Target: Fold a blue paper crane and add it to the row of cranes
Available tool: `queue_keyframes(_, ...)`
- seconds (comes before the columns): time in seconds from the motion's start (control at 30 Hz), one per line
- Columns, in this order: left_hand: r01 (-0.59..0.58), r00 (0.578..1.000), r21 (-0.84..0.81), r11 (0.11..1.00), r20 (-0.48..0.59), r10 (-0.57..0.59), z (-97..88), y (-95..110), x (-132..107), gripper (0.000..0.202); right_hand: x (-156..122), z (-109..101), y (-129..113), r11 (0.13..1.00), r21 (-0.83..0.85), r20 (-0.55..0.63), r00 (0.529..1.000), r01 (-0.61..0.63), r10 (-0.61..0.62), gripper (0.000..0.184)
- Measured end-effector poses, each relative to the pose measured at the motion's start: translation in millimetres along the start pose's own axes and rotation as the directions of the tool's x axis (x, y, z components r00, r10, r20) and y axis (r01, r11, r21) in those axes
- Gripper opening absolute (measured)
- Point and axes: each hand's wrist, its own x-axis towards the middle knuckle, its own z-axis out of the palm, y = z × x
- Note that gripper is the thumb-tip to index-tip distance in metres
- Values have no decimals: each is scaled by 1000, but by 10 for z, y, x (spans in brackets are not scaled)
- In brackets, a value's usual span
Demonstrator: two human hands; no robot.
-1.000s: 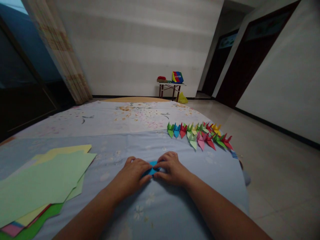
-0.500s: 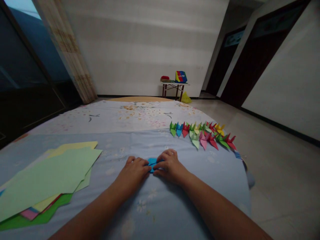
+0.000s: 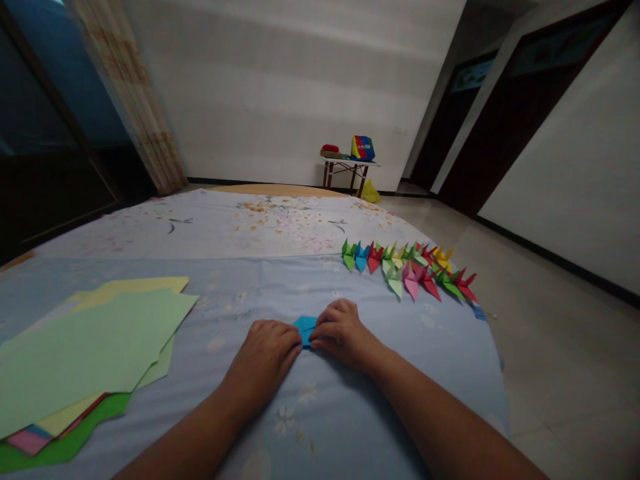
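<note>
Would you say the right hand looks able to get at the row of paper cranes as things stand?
Probably yes. The right hand rests on the blue folded paper, and only the blue floral sheet seems to lie between it and the paper cranes, with nothing standing in the way.

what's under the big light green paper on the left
Edges of a pale yellow sheet, a dark green sheet and a pink sheet stick out beneath the light green sheet; the rest is covered and cannot be seen.

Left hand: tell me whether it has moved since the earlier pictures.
Yes. The left hand has drawn back toward the person, further from the row of paper cranes.
</note>
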Motion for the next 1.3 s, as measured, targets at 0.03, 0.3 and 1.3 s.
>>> queue_keyframes(0.03,7,1000,-14,1000,-6,-8,3,5,2,16,-1,-13,-9,1000,8,18,1000,-12,12,12)
queue_keyframes(0.3,96,993,-53,994,-60,-99,53,50,17,18,27,-16,-51,984,21,-26,984,-176,177,20)
queue_keyframes(1.3,117,981,324,939,107,-159,24,402,-98,34,63,68,-46,962,32,-69,959,-272,274,24)
